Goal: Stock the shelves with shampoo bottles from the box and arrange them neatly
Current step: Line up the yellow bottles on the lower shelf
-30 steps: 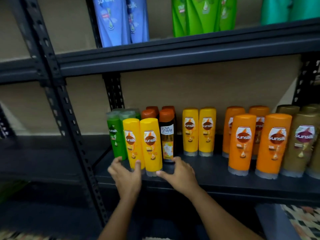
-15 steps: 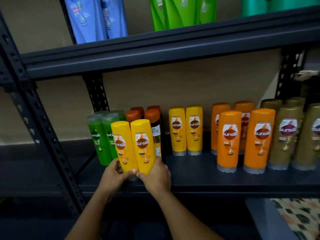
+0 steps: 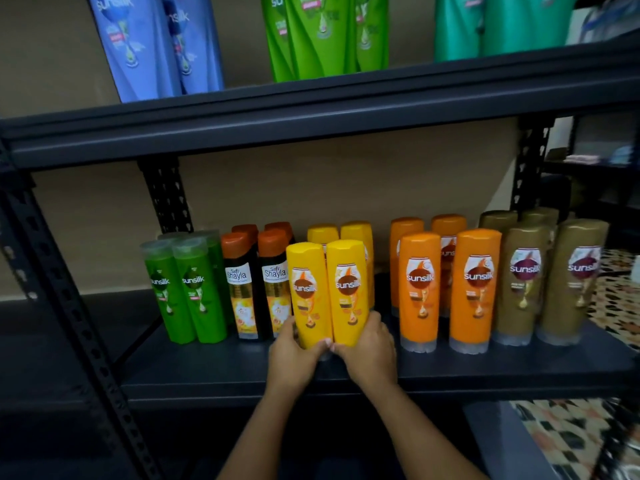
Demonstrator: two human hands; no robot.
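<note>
Yellow pair: two yellow bottles (image 3: pixel 327 292) side by side, touching, caps down, at the front of the lower shelf (image 3: pixel 214 368), leaning slightly left.
Left hand: left hand (image 3: pixel 294 355) at the base of the left yellow bottle, fingers wrapped round its left side, thumb on the front.
Right hand: right hand (image 3: pixel 369 351) at the base of the right yellow bottle, fingers curled round its right side; thumbs of both hands meet in front.
Behind the pair: two more yellow bottles (image 3: pixel 341 233), mostly hidden, only tops showing.
Left of the pair: dark bottles with orange caps (image 3: pixel 258 289), just beside; then green bottles (image 3: pixel 188 289) further left.
Right of the pair: orange bottles (image 3: pixel 446 289), a small gap away; brown bottles (image 3: pixel 550 282) beyond them.
Above the pair: upper shelf (image 3: pixel 311 112) with blue bottles (image 3: pixel 152 46), bright green bottles (image 3: pixel 325 32) and teal bottles (image 3: pixel 495 26), tops cut off.
Frame: black perforated upright (image 3: pixel 69 306) well left of the pair.
</note>
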